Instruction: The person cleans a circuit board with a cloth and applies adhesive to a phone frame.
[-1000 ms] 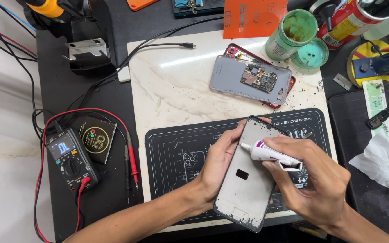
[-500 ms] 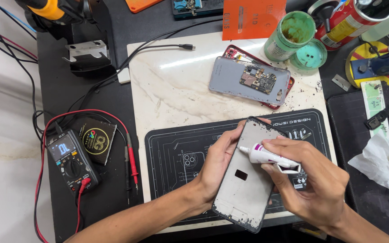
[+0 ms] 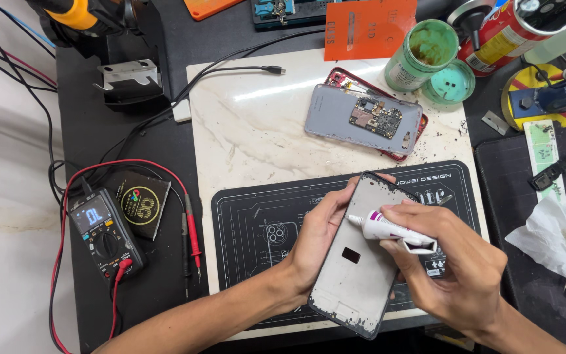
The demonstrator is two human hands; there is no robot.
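Left hand grips the phone frame by its long edge, tilted up over the black mat's front edge so the rim faces the glue tube, which the right hand pinches closed-fingered, nozzle on that rim.

View: single head-worn camera | Position: above the workbench, at the person's side | Facing: steeply down onto marble slab and black mat | Range: close, forearms enter from bottom edge | Shared coverage: none, one view only
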